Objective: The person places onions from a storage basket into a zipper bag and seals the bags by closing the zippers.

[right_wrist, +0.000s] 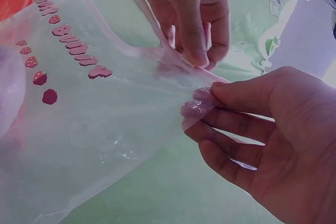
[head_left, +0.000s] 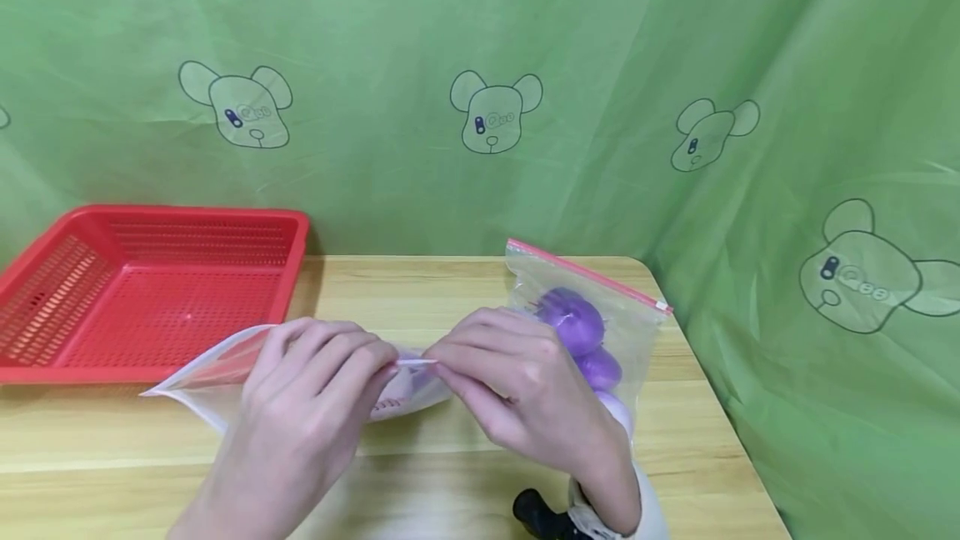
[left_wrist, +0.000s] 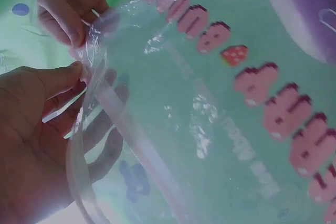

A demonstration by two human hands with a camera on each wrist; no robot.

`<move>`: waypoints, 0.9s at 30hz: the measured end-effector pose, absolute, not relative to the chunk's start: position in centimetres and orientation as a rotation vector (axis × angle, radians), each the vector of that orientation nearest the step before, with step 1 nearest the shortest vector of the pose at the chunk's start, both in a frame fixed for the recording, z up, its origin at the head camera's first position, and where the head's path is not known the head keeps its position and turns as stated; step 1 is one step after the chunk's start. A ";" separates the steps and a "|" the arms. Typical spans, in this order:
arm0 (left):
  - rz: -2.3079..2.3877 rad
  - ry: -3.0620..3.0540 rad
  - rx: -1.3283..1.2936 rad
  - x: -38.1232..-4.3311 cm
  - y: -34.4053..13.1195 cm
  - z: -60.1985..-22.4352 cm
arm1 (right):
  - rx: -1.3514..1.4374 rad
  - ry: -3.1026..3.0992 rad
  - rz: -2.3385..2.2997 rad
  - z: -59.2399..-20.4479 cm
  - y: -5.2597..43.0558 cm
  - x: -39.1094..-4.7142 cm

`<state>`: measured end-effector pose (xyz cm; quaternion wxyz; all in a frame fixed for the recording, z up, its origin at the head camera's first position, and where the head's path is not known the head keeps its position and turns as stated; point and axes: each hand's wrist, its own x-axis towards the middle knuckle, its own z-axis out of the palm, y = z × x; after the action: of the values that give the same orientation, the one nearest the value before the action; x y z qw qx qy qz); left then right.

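Note:
Both hands hold the top edge of a clear plastic zip bag [head_left: 408, 402] printed with pink lettering and strawberries. My left hand [head_left: 311, 407] pinches the edge near its middle, thumb against fingers. Close beside it, my right hand [head_left: 517, 382] pinches the edge toward the right corner. Left of my left hand, the bag's mouth gapes apart, as the left wrist view also shows. A rounded purple and white thing [left_wrist: 310, 14] shows at the bag's far side in the left wrist view. Behind the right hand lies another zip bag [head_left: 633, 348] with a pink slider strip, containing purple round things [head_left: 573, 323].
A red plastic basket [head_left: 292, 273] with perforated sides stands at the back left of the wooden table [head_left: 450, 498]. A green curtain [head_left: 375, 173] with bear-head prints hangs behind and to the right. A black rounded object [head_left: 534, 511] is beside the right wrist.

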<state>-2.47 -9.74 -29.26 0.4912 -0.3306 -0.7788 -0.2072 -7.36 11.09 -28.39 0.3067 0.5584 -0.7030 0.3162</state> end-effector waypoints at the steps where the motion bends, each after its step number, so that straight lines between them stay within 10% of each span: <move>1: -0.507 -1.898 -0.797 -2.5 -9.8 -29.2 | 1.467 -1.859 0.835 -28.4 11.2 -7.4; 27: -0.586 -1.974 -0.737 -3.2 -11.1 -29.0 | 1.334 -1.911 0.951 -27.9 12.8 -8.2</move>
<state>-3.21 -11.07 -28.98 0.4591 -0.2994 -0.8018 -0.2380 -8.20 12.83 -27.89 0.3072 0.5045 -0.7223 0.3596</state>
